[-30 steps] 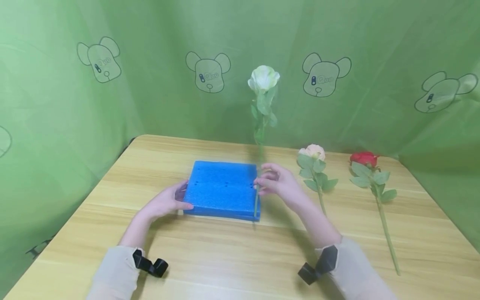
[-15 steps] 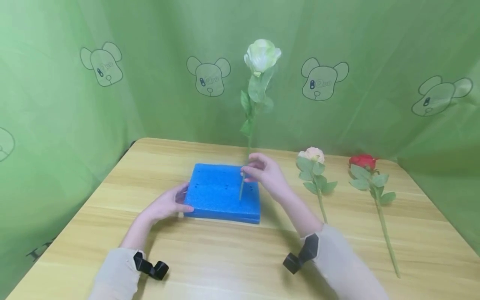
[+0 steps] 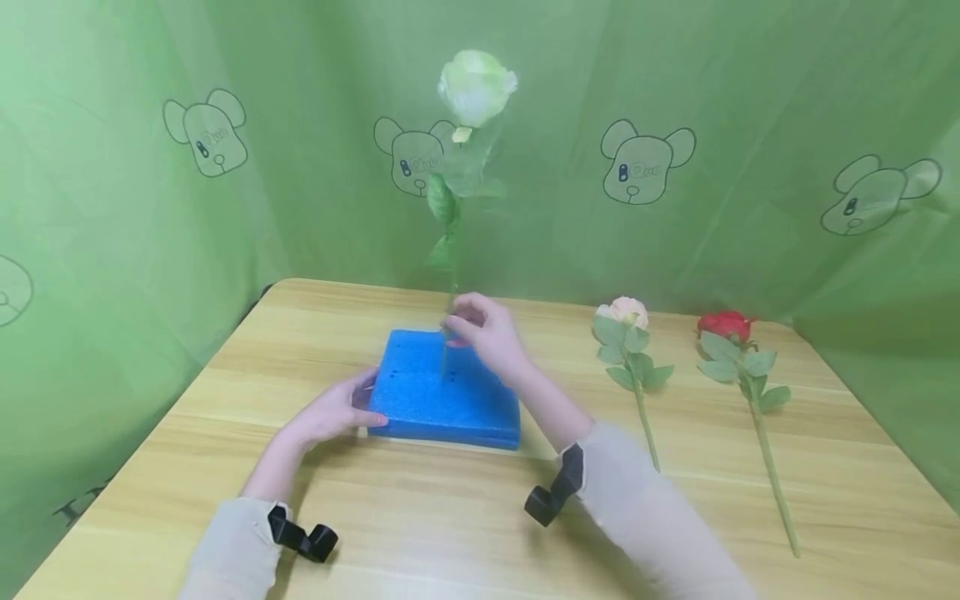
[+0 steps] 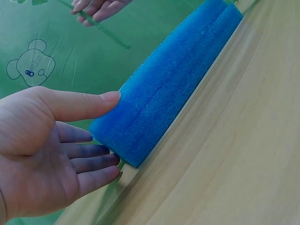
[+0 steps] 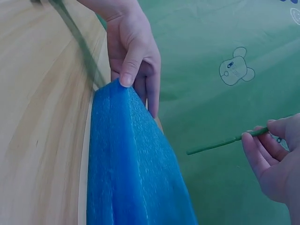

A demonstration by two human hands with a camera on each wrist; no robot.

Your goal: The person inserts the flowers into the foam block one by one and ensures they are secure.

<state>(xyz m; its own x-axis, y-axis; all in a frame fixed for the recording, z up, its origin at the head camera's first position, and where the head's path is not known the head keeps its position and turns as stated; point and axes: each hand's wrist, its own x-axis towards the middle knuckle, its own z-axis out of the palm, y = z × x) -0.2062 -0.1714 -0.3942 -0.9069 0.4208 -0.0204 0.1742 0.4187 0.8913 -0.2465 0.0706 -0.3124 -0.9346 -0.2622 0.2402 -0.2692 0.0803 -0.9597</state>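
Observation:
My right hand [image 3: 487, 337] pinches the green stem of a white artificial rose [image 3: 477, 87] between thumb and fingers. The rose stands upright, its bloom high before the curtain. In the right wrist view, the stem's lower end [image 5: 206, 148] hangs free above the blue foam block [image 5: 140, 173]. This block has small holes in its top [image 3: 420, 404]. My left hand [image 3: 330, 410] rests at its front left corner. The left wrist view shows the thumb [image 4: 89, 104] on the foam's edge, with the straight fingers [image 4: 91, 161] reaching along its left side.
On the right side of the wooden table [image 3: 420, 517] lie a pale pink rose [image 3: 626, 312] and a red rose [image 3: 726, 325], stems toward the front. A green curtain [image 3: 540, 225] with printed bear heads hangs behind the table.
My right hand has carried the white rose left, from the foam block's right edge to over its middle, and raised it. The left hand has stayed at the block's corner.

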